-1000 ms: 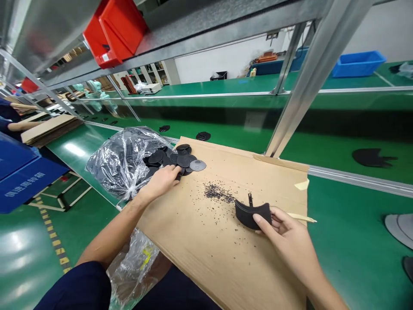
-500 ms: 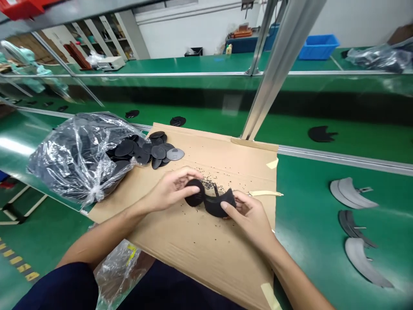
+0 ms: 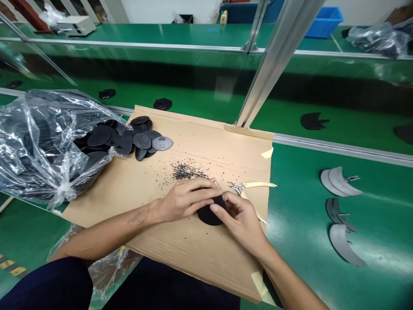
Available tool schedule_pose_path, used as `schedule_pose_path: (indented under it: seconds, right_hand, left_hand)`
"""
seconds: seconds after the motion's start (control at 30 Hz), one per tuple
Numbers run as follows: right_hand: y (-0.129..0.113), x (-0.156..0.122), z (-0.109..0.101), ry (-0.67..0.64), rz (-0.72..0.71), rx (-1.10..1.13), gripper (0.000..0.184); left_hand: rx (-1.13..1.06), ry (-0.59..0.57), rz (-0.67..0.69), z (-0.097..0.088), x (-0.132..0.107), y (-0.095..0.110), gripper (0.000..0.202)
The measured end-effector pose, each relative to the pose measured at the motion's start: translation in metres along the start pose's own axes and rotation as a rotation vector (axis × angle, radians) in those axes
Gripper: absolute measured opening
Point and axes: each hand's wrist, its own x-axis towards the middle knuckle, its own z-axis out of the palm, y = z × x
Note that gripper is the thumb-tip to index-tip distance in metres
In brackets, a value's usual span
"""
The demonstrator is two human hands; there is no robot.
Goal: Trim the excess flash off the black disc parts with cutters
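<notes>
Left hand (image 3: 185,201) and right hand (image 3: 240,219) both curled closed around a round black rubbery disc (image 3: 209,215), pressed together over the near middle of the tan cardboard sheet (image 3: 200,254). Loose black discs (image 3: 142,140) spilling from a clear plastic bag (image 3: 45,142) at far left. Dark crumbs (image 3: 185,171) just beyond the hands.

Bright, even overhead light across the whole scene. White glare streaks the green bench (image 3: 322,241) right of the cardboard sheet (image 3: 200,163), and more sparkles off the crinkled plastic bag (image 3: 41,142) at the sheet's left. Shadows are soft and short, pooling only under the hands. The sheet's middle is sharp; far behind it, detail goes hazy. Wide-lens bending bows the metal post (image 3: 274,60) and rails toward the edges.
</notes>
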Motion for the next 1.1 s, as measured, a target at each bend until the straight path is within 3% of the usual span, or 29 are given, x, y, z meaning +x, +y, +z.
schedule_pose_path:
  seconds: [0.07,0.2,0.33,0.6,0.83,1.1]
  right_hand:
    - [-0.001,0.0,0.0,0.011,-0.091,-0.074,0.033]
    - [0.001,-0.004,-0.003,0.072,-0.358,-0.215,0.012]
    - [0.007,-0.008,-0.007,0.088,-0.56,-0.366,0.025]
    - [0.013,-0.008,-0.006,0.07,-0.641,-0.522,0.028]
    - [0.014,-0.011,-0.002,0.094,-0.611,-0.361,0.044]
    - [0.004,-0.008,0.002,0.076,-0.573,-0.22,0.035]
  left_hand:
    - [-0.011,0.038,0.013,0.001,0.0,0.001,0.033]
    - [-0.174,0.069,-0.142,-0.002,0.001,0.002,0.04]
    - [-0.299,0.031,-0.074,-0.005,0.002,0.001,0.031]
    - [-0.236,0.014,0.03,-0.006,0.005,0.002,0.028]
    - [-0.189,0.007,0.012,-0.011,0.008,0.011,0.013]
    - [-0.232,0.089,-0.015,-0.008,0.007,0.018,0.012]
